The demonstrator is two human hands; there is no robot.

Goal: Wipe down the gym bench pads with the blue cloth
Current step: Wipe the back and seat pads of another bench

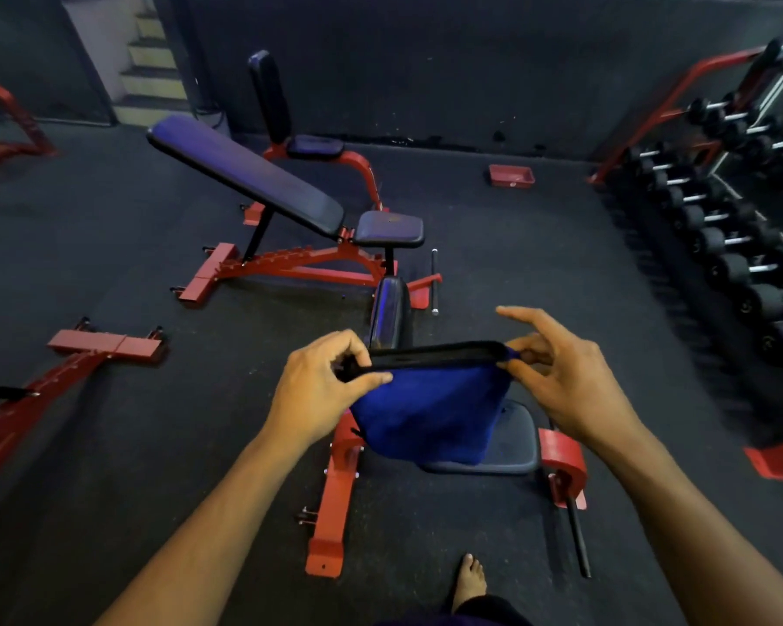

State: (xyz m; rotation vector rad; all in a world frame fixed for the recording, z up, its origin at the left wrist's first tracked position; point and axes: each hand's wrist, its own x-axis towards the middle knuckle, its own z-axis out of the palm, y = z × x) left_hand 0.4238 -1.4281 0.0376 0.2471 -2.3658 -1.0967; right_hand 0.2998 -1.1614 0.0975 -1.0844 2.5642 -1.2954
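The blue cloth (430,417) hangs spread between my two hands at the centre of the view, its dark-trimmed top edge stretched taut. My left hand (322,390) pinches the left top corner. My right hand (566,377) pinches the right top corner with thumb and a finger, the other fingers spread. Below the cloth sits a dark seat pad (511,445) of the near red-framed bench, with an upright black pad (389,309) just beyond it. Farther off stands an inclined bench with a long back pad (245,173) and a small seat pad (389,228).
A dumbbell rack (719,210) lines the right side. Red bench frames lie on the dark rubber floor at left (100,345). A third bench with an upright pad (270,94) stands by the back wall. A red tray (511,176) rests on the floor. My bare foot (469,580) is near the bottom.
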